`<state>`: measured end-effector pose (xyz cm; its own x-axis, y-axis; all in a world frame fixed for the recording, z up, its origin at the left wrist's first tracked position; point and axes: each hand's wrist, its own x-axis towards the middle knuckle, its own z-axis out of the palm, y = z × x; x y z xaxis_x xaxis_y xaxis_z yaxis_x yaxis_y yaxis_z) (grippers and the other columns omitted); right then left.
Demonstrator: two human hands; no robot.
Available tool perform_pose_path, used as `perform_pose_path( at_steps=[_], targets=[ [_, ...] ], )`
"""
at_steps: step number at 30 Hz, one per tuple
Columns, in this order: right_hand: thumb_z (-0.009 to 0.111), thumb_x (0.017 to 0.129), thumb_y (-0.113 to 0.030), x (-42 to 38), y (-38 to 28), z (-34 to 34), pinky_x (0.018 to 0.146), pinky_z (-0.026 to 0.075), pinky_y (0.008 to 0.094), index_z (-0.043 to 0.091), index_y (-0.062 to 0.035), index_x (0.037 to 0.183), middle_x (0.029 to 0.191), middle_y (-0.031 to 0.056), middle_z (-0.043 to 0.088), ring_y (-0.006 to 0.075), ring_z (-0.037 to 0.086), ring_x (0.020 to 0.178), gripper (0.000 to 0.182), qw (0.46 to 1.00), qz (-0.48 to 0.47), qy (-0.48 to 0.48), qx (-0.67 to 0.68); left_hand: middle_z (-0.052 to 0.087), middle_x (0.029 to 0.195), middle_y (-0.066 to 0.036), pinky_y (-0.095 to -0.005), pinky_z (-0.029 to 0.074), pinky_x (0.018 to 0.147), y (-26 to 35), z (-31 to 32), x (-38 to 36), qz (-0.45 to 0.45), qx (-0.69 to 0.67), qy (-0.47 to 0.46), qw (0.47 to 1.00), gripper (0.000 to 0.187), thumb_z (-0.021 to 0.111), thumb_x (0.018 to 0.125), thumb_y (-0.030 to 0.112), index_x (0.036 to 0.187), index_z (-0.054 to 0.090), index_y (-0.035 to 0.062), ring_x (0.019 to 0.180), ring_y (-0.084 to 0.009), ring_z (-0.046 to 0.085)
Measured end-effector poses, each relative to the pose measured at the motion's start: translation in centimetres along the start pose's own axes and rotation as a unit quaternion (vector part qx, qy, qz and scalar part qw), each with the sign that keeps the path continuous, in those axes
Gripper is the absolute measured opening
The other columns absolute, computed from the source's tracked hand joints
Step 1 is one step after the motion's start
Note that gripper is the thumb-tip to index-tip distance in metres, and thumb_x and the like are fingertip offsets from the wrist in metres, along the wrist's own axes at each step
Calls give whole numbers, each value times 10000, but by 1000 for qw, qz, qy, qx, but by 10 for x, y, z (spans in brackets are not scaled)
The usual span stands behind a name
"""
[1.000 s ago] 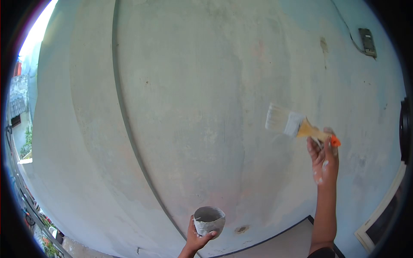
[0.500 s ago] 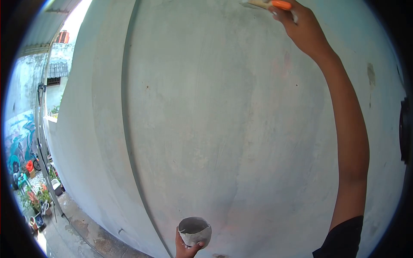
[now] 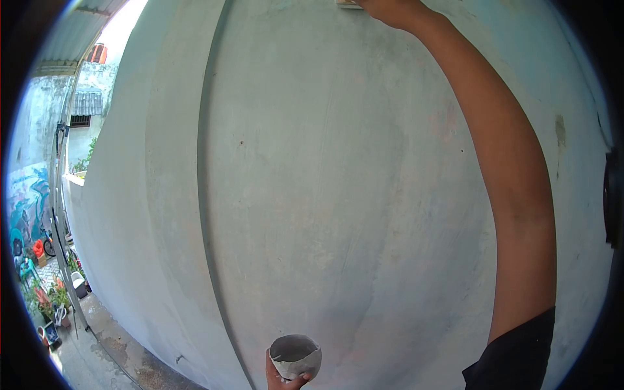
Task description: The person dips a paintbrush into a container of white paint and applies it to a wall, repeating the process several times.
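Far left, past the edge of the wall [image 3: 338, 195], a yard drops away below: potted plants [image 3: 55, 302], a painted mural [image 3: 26, 195] and a wet concrete strip [image 3: 123, 351] along the wall's foot. The wall itself is pale, patchy plaster with a vertical groove [image 3: 205, 162] running down it and faint blue and pink staining.

At the bottom centre the left hand [image 3: 279, 377] has its fingers closed around a small paint-caked cup [image 3: 296, 355], held upright near the wall; only the fingers show at the frame's edge. With the person's attention on the high reach, the cup could tip and spill its contents down the wall or onto the ground.

To the right, the right arm [image 3: 513, 195] stretches up to the top of the frame, where the right hand [image 3: 390, 8] is mostly cut off; a sliver of brush [image 3: 349, 4] shows beside it, against the wall, but whether the fingers are closed on it cannot be told. At such full stretch the brush may slip or drip onto the arm, and balance looks strained.
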<state>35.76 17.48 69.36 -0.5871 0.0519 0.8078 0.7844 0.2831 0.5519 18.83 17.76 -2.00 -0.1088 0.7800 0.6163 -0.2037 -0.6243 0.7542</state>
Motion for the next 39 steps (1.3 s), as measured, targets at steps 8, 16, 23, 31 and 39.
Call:
perform_pose_path(
  at_steps=[8, 16, 23, 31, 39],
  targets=[
    [575, 1028, -256, -57, -54, -19, 923, 605, 340, 620, -65, 1168, 1111, 90, 659, 200, 708, 970, 241, 977, 41, -191, 83, 571, 1313, -166, -431, 503, 957, -16, -42, 8, -38, -16, -16, 999, 976, 850, 741, 552, 1423, 391, 26, 1194, -292, 572],
    [644, 983, -270, 7, -21, -14, 875, 597, 297, 640, -80, 1152, 1054, 68, 670, 167, 694, 887, 255, 961, 164, -193, 116, 568, 1305, -154, -421, 496, 948, 18, -43, 31, -52, -34, -46, 997, 970, 845, 747, 554, 1417, 385, 24, 1178, -280, 571],
    [610, 994, -217, 106, 43, -8, 814, 513, 384, 626, -22, 1082, 955, 140, 682, 229, 637, 845, 215, 996, -68, 44, -40, 533, 1346, -174, -434, 478, 972, 37, -49, 28, -77, -23, -32, 996, 1008, 834, 750, 570, 1443, 345, 25, 1219, -297, 539],
    [599, 999, -175, 39, 10, 5, 847, 528, 349, 636, -36, 1100, 995, 105, 690, 221, 655, 870, 176, 991, -14, -58, -116, 484, 1405, -195, -463, 452, 1013, 22, -74, 17, -102, 35, -42, 993, 1053, 808, 764, 591, 1479, 281, 24, 1279, -344, 497],
    [643, 920, -26, -85, -99, -33, 801, 538, 313, 662, -48, 1030, 968, 64, 678, 164, 629, 854, 114, 906, 120, -393, 104, 534, 1356, -181, -443, 484, 980, 2, -79, 25, -76, 36, -56, 995, 984, 815, 773, 553, 1449, 331, 26, 1238, -311, 539]
  ],
)
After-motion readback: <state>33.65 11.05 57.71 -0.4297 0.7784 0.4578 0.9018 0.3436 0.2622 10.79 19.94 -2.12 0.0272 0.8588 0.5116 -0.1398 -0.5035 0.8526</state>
